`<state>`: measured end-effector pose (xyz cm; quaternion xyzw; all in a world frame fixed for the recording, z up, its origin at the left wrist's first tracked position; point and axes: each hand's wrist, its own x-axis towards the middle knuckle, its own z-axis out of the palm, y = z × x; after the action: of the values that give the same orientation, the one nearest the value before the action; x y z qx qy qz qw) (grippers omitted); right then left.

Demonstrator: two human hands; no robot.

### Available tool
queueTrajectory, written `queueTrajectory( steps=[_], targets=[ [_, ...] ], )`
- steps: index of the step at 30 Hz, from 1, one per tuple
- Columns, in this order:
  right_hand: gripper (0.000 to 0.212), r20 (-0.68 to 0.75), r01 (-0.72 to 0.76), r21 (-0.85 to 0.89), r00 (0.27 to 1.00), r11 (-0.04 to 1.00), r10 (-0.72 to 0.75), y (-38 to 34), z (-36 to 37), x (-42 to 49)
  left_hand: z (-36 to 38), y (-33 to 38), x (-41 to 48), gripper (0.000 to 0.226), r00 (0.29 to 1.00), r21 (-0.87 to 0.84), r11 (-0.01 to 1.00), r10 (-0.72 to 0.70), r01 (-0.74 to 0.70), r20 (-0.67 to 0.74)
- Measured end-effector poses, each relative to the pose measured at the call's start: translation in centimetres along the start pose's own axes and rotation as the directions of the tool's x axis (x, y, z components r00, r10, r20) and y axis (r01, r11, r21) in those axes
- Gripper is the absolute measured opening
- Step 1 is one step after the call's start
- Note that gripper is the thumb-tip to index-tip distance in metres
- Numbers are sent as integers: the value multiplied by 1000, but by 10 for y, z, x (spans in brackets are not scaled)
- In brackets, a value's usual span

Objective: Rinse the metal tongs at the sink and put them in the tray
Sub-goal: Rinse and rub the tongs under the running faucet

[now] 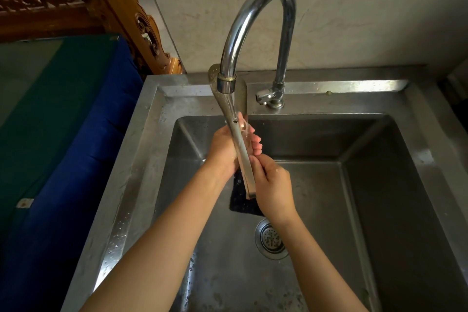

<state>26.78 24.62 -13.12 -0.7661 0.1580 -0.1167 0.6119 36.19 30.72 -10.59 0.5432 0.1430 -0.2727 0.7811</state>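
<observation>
Clearly the metal tongs (240, 152) are mid-rinse: they stand nearly upright over the sink (395, 149), hinge end low and the two paddle tips raised behind the spout of the faucet (255, 25), with a thin stream of water running onto the arms. The right hand (273, 185) wraps the hinge end, its fingers (255, 162) closed around the metal. The left hand (225, 152) cups the middle of the tongs from behind, fingers (255, 143) curled around the arm and rubbing in the flow.

To do this step well, the person would probably want to turn the tongs so both faces of each arm pass under the water, then slide the rubbing hand toward the tips, which sit above the outlet and look dry. A firm hold at the hinge matters, since wet steel is likely slippery.

Below the hands a dark rectangular pad (240, 197) lies on the basin floor near the drain (271, 239). Droplets speckle the steel rim. To the left a blue and green cloth (63, 114) covers a surface, with carved wooden furniture (121, 7) behind it and a pale wall behind the tap. No tray is in view.
</observation>
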Motion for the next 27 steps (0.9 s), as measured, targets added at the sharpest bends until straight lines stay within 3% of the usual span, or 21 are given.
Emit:
queueTrajectory(
  steps=[4, 8, 12, 16, 21, 24, 25, 27],
  targets=[
    [30, 32, -55, 30, 998, 998, 54, 3, -1, -3, -9, -1, 1, 17, 986, -182, 983, 63, -34, 157],
    [24, 34, -60, -20, 998, 998, 60, 6, 2, -3, -11, -3, 3, 14, 992, -136, 989, 66, -51, 109],
    [22, 55, -43, -16, 998, 999, 44, 7, 7, -6, -13, -3, 5, 46, 1000, -90, 996, 6, -5, 6],
    [24, 49, -28, -16, 998, 999, 28, 10, 8, -9, -16, -5, 4, 51, 999, -91, 995, -33, 36, 31],
    [25, -41, 9, -61, 999, 998, -11, 12, 5, -6, -18, -11, -10, 43, 992, -111, 988, 117, -112, 40],
    [21, -4, 10, -75, 1000, 997, -11, 15, 2, -4, -16, -17, -21, 27, 939, 254, 920, 330, -297, -98],
    [18, 22, 16, -86, 1000, 996, -14, 16, 2, -5, -13, -14, -22, 22, 923, 267, 909, 363, -320, -130],
    [13, 78, 27, -110, 997, 994, -19, 17, 5, -6, -5, -4, -27, 15, 931, 133, 939, 334, -316, -149]
  ],
)
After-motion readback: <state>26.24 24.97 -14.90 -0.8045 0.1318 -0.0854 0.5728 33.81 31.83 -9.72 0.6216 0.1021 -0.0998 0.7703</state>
